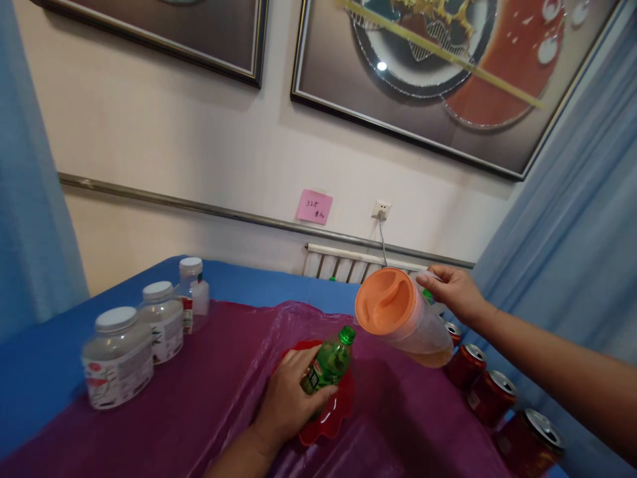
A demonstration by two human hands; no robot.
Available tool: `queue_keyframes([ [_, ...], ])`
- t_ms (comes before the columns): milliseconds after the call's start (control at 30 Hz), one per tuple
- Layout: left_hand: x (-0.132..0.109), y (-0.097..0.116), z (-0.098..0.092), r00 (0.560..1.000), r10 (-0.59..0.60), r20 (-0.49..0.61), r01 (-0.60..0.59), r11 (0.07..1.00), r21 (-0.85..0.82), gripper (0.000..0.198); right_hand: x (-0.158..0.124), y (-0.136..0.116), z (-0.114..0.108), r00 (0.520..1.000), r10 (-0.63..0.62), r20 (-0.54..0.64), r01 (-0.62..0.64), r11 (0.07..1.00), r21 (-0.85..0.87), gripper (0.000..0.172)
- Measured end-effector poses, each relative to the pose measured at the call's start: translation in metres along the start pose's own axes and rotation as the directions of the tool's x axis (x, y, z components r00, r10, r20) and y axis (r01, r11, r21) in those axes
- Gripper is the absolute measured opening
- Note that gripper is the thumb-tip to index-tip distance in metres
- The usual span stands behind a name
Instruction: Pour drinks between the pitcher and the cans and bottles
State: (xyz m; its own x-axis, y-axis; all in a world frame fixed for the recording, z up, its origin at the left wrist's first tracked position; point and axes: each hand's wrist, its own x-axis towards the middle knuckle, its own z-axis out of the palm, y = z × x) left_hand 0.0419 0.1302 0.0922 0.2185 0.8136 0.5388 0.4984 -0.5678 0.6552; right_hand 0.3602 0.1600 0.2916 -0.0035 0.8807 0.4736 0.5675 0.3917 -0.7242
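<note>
My left hand [291, 395] is wrapped round a green plastic bottle [332, 362] with an uncapped neck. The bottle leans to the right above a red scalloped dish [341, 408], partly hidden by my hand and the bottle. By its handle, my right hand [452, 289] grips a translucent pitcher [417, 332] with an orange lid [385, 302]. The pitcher tilts to the left, its lid facing me, and yellowish liquid lies in its lower end. Its lid is apart from the bottle's mouth, up and to the right of it.
Several clear jars with white lids, one of them a large jar [118, 358], line the left side. Several dark red cans [491, 396] form a row on the right. Purple plastic sheeting [213, 378] covers the blue tabletop [239, 282]. Blue curtains [567, 252] hang at both sides.
</note>
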Motion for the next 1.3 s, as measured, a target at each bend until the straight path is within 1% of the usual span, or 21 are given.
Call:
queue_keyframes([
  [133, -0.002, 0.0, 0.001, 1.0, -0.008, 0.012, 0.008, 1.0, -0.018, 0.062, -0.001, 0.0, 0.002, 0.999, -0.004, 0.034, 0.004, 1.0, -0.017, 0.065],
  [300, -0.002, -0.001, 0.002, 1.0, -0.028, 0.01, 0.028, 1.0, -0.01, 0.059, -0.003, 0.002, 0.003, 0.999, 0.006, 0.04, -0.004, 0.999, -0.047, 0.067],
  [400, -0.001, -0.003, 0.001, 1.0, -0.017, 0.002, 0.017, 1.0, 0.009, 0.059, -0.003, 0.0, 0.003, 0.998, 0.012, 0.062, -0.008, 0.998, -0.058, 0.067],
  [533, -0.001, -0.005, 0.001, 1.0, 0.006, -0.017, -0.005, 0.999, 0.034, 0.059, 0.0, -0.002, 0.003, 0.998, 0.012, 0.054, -0.008, 0.998, -0.065, 0.066],
  [700, 0.0, -0.004, 0.002, 1.0, 0.006, 0.012, -0.007, 1.0, 0.019, 0.061, 0.001, -0.002, 0.001, 0.998, 0.01, 0.059, -0.009, 1.0, -0.029, 0.064],
  [867, 0.0, -0.001, 0.002, 0.999, -0.017, 0.03, 0.017, 1.0, -0.012, 0.06, -0.001, -0.003, 0.002, 0.998, 0.007, 0.069, -0.004, 0.999, -0.048, 0.063],
  [1033, -0.001, -0.002, 0.001, 0.999, -0.015, 0.047, 0.017, 0.999, -0.032, 0.059, 0.0, -0.005, 0.003, 0.995, 0.006, 0.095, -0.005, 1.0, -0.018, 0.061],
  [1200, -0.002, -0.001, 0.0, 0.997, -0.026, 0.067, 0.029, 0.999, -0.045, 0.061, 0.0, -0.009, 0.003, 0.994, -0.017, 0.108, 0.022, 0.999, -0.043, 0.062],
  [1300, -0.002, 0.002, -0.002, 0.997, -0.037, 0.068, 0.04, 0.998, -0.05, 0.059, 0.0, -0.01, 0.003, 0.995, -0.014, 0.1, 0.021, 0.997, -0.074, 0.064],
])
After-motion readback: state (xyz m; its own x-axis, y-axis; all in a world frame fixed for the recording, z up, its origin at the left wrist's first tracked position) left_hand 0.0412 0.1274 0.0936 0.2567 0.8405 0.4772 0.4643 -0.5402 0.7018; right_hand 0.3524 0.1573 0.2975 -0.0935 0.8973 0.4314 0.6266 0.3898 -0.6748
